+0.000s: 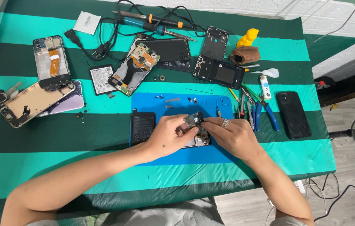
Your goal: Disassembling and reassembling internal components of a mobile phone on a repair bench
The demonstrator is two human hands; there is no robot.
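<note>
The left hand [170,134] and right hand [230,134] pinch a small dark circuit-board module [194,120] between their fingertips. It sits above an opened black smartphone [201,139] on the blue rectangular work mat [211,104], beside a flat black battery [142,127].

A small phone circuit board [194,121] — dark, with metal shields — is tilted up above an opened phone [199,138] lying flat on the blue work mat [177,104].
</note>
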